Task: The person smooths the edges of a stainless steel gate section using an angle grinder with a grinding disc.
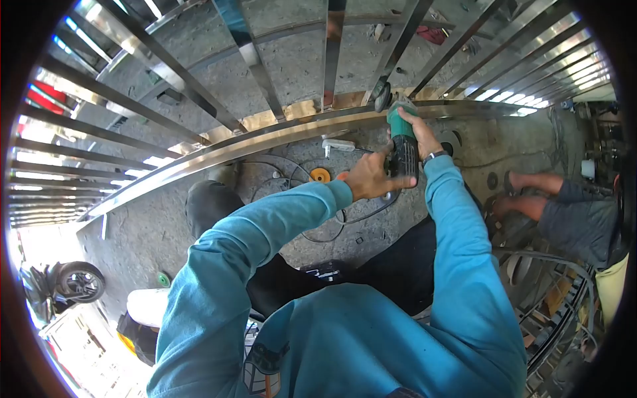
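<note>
The right hand (424,139) grips the green forward body of the angle grinder (403,140), thumb along the top and the other fingers' closure hidden beneath; the left hand (368,178) bears on the black rear section, thumb and index finger spread apart, remaining fingers not discernible. The grinder is positioned at the near side of the curved metal rail (302,131), its disc (383,97) beside an upright bar (396,56); disc contact cannot be determined. A cable (361,219) lies on the concrete floor (149,229) below.
</note>
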{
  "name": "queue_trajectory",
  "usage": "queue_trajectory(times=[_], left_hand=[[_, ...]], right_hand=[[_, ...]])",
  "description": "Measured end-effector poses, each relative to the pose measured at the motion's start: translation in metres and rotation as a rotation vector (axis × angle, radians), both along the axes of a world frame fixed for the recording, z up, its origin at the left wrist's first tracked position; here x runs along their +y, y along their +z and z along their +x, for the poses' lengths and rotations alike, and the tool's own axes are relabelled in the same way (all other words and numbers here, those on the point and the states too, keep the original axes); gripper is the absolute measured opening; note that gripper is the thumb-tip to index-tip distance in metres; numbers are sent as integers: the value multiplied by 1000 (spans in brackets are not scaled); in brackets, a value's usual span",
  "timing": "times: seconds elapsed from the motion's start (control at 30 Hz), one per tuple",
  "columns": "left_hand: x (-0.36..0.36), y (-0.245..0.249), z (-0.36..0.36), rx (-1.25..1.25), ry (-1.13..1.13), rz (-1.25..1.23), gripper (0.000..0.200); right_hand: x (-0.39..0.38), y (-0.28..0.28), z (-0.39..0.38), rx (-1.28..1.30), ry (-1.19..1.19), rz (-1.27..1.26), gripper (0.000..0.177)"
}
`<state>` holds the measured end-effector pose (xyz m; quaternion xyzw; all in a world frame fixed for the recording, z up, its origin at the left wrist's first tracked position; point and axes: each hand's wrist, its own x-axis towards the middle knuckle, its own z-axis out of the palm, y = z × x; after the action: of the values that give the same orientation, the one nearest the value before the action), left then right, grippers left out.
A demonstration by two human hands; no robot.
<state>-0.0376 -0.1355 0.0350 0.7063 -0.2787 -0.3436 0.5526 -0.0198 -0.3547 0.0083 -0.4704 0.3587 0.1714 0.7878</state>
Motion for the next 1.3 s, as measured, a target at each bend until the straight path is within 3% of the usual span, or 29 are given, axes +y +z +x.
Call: queue_trajectory(times=[0.07, 0.17, 0.27, 0.33, 0.4, 0.43, 0.57, 0.63, 0.7, 0.77, 0.8, 0.87, 0.9, 0.97, 1.0, 1.03, 1.1, 1.23, 1.3], left_hand=[[12, 14, -2, -220, -111, 207, 115], [33, 15, -8, -404, -192, 258, 117], [53, 26, -12, -617, -290, 221, 104], [63, 26, -14, -746, -318, 188, 99], [74, 28, -16, -916, -310, 80, 96], [79, 30, -14, -918, -303, 78, 96], [101, 40, 1, -757, -350, -29, 76], [113, 31, 21, -688, -321, -80, 66], [122, 8, 45, -578, -88, -25, 54], [127, 28, 66, 39, 148, 252, 55], [126, 33, 67, 39, 149, 262, 55], [123, 39, 68, 146, 436, 86, 54], [124, 36, 70, 142, 437, 97, 54], [124, 31, 76, 63, 539, -25, 46], [123, 33, 78, 74, 565, 0, 44], [121, 30, 80, 70, 560, 10, 44], [117, 24, 83, -157, 588, 93, 46], [106, 14, 80, -208, 591, 131, 45], [104, 5, 78, -307, 594, 186, 42]], right_hand=[[15, -1, -10, -23, -54, -22, 52], [37, 3, -36, -48, -131, 30, 50], [54, 6, -61, -12, -197, 214, 47], [67, 15, -71, -106, -350, 366, 43], [77, 14, -81, -204, -359, 380, 44], [79, 12, -86, -299, -370, 399, 44], [96, 14, -98, -290, -453, 552, 51], [100, 11, -96, -327, -414, 441, 55], [110, 13, -97, -383, -297, 314, 56], [121, 20, -94, -403, -272, 312, 57], [126, 21, -94, -337, -226, 323, 55], [142, 15, -89, -277, -274, 297, 56], [149, 16, -87, -277, -274, 309, 56], [161, 21, -82, -381, -137, 22, 67], [170, 13, -78, -400, -207, -168, 79], [175, 9, -79, -400, -214, -159, 79], [183, 6, -79, -478, -148, -434, 81], [195, 15, -81, -430, -134, -443, 86], [191, -13, -83, -494, -134, -553, 89]])
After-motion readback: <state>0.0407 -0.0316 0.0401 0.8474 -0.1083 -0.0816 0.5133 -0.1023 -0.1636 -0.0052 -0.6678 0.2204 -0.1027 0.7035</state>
